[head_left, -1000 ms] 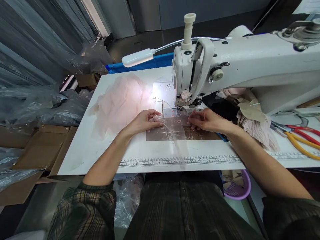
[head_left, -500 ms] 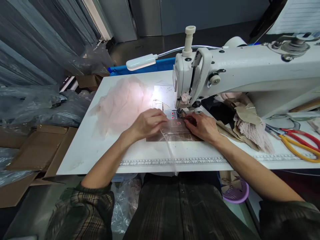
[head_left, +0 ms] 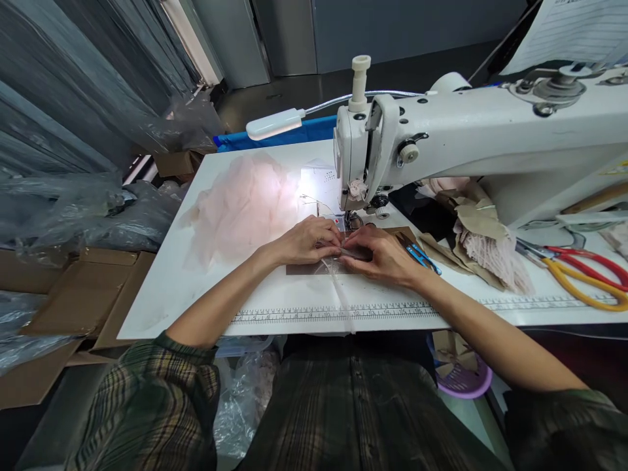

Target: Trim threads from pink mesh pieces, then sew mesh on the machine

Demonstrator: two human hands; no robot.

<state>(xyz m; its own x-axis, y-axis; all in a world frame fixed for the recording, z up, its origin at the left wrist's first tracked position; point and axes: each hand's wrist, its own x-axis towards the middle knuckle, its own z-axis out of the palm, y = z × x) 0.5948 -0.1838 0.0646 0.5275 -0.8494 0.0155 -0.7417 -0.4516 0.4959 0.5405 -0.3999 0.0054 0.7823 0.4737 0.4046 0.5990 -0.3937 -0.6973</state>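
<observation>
Far to the left of your grips, an open box stands below the level of the bench. Nearer, on the bench, a loose heap of pink tulle lies just left of your left grip, and the lamp shines from beyond it. Your left grip is drawn closed, thumb against bent fingers, on a sheer strip. A brown sheet lies under both grips. The strip is bunched between them, and its tail runs toward you, across the ruler to the bench's near edge. The needle end of the machine stands just beyond your grips. Your right grip faces the left one, thumb and forefinger nearly together at the tips on the strip, with a small hollow behind them. Just right of it lie the blue snips; farther right come a basket, lower than the bench, then fabric scraps, and well apart, the yellow-handled shears.
</observation>
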